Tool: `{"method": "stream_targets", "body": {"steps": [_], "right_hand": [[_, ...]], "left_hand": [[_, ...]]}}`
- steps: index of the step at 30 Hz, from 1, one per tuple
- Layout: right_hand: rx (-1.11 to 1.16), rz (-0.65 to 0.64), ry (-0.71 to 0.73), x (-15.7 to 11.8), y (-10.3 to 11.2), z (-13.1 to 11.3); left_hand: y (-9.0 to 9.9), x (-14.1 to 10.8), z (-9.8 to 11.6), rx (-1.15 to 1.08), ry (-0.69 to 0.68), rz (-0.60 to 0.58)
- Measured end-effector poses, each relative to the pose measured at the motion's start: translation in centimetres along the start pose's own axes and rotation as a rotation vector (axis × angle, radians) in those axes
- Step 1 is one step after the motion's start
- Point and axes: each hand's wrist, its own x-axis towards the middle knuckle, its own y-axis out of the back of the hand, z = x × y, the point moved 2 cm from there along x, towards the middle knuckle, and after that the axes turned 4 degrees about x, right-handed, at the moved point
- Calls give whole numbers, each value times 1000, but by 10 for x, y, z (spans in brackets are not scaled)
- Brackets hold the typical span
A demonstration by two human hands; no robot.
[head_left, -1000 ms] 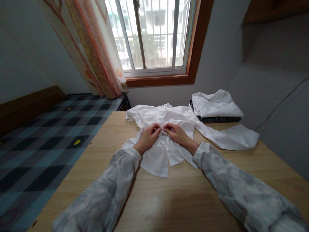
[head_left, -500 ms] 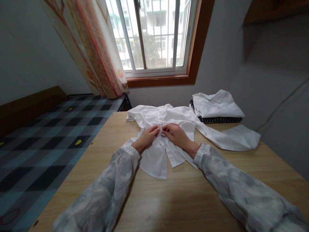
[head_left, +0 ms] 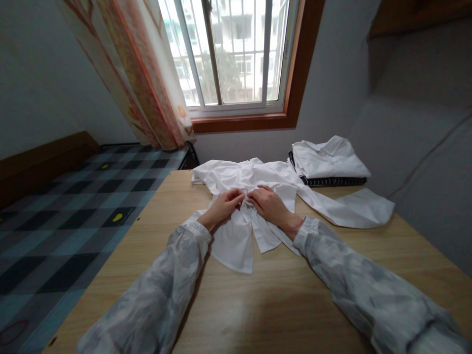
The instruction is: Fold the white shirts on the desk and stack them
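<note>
A white shirt [head_left: 236, 248] lies spread and wrinkled on the wooden table [head_left: 228, 305], its lower hem toward me and one sleeve stretched out to the right. My left hand [head_left: 225, 206] pinches the front of the shirt near its middle. Close beside it, my right hand [head_left: 271, 204] grips the same gathered patch of cloth, with the fingertips of both hands almost meeting. Whatever small part sits between the fingertips is too hidden to make out.
Folded clothes [head_left: 330, 157], white over black striped, are stacked at the table's back right. A bed with a checked sheet [head_left: 92, 211] adjoins the left side. Behind stand a window [head_left: 236, 59] and a patterned curtain [head_left: 147, 83].
Both hands stay at the same spot on the shirt, with only slight shifts of the fingers. The whole view has moved a little.
</note>
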Motion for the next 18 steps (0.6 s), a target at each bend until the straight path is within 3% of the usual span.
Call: {"method": "stream_targets", "body": {"steps": [4,9,18], "right_hand": [[-79,-12,67,0,0,-1],[-123,-25,99,-1,0,0],[-88,-88,114,-4,1,2]], "left_hand": [[1,2,-4,-112,99,-70],[2,2,-5,-174,198,-74],[5,3,-4,-66,230,-126]]}}
